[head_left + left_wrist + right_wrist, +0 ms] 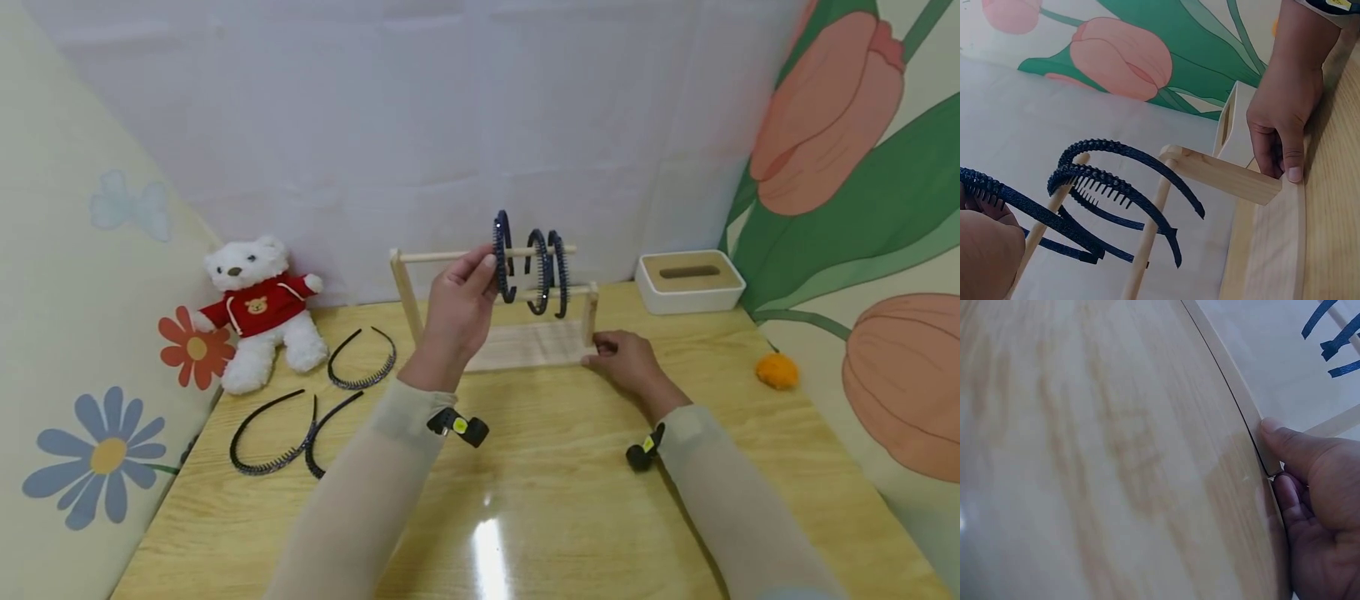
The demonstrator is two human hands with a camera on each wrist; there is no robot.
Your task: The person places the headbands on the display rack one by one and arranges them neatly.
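Observation:
Near the middle of the head view my left hand (457,312) pinches a dark toothed headband (498,254) at the upper rod of a wooden rack (525,346). To its right, a second headband (542,279) and a third headband (562,279) hang over the rods; their comb teeth show in the left wrist view. My right hand (630,362) grips the right end of the rack's base, thumb on the edge in the right wrist view. Three more headbands lie on the table at left: one farther back (363,383), two nearer (258,471) and overlapping, partly behind my left sleeve.
A white teddy bear (258,300) in a red top sits at the back left. At the back right stands a white tissue box (690,302). An orange fluffy ball (777,372) lies by the right wall. White cloth (480,108) hangs behind the rack.

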